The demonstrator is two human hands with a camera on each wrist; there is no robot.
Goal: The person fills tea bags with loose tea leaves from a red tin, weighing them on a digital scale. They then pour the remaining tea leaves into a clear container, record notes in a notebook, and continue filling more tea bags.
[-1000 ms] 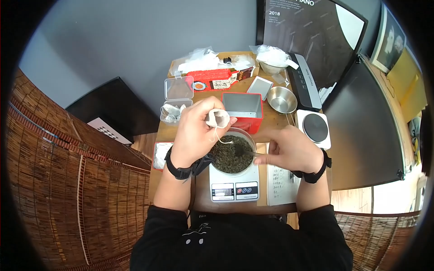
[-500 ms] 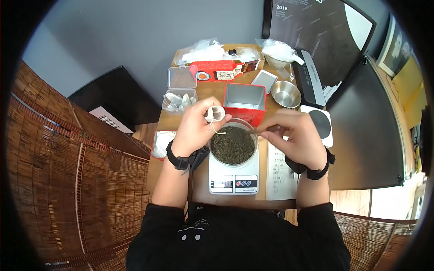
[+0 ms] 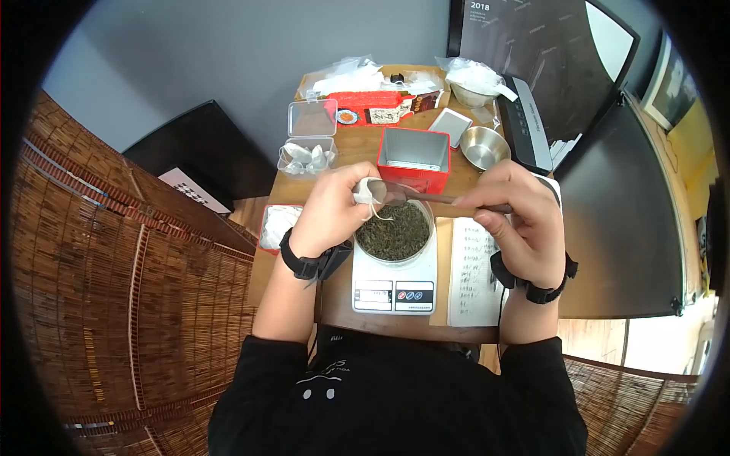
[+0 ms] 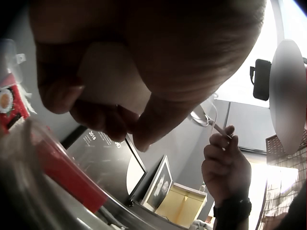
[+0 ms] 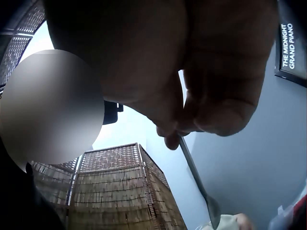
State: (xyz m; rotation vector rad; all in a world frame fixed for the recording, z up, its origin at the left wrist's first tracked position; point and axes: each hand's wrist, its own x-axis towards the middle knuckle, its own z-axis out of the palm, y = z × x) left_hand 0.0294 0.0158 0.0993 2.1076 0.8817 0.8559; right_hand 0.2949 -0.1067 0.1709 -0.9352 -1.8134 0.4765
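Note:
My left hand (image 3: 331,209) pinches a small white drawstring tea bag (image 3: 363,194) between thumb and fingers, its mouth turned to the right and its string hanging down. My right hand (image 3: 526,220) grips the handle of a spoon (image 3: 441,198), whose bowl reaches the bag's mouth. What lies in the spoon is not clear in the head view. Just below, a clear bowl (image 3: 433,226) full of dark dried tea leaves (image 3: 394,234) stands on a white kitchen scale (image 3: 393,272). In the right wrist view the spoon (image 5: 194,167) slants down from the fingertips toward the pale bag.
Behind the bowl stands an open red tin (image 3: 414,181). Filled white bags lie in a clear plastic box (image 3: 308,167) at left, near a red box of white bags (image 3: 280,224). A handwritten sheet (image 3: 470,289) lies at right; a steel bowl (image 3: 485,148) sits farther back.
The spoon has come up out of the tea leaves and over to the tea bag's mouth. My right hand has lifted and turned with it; the left hand keeps its hold on the bag.

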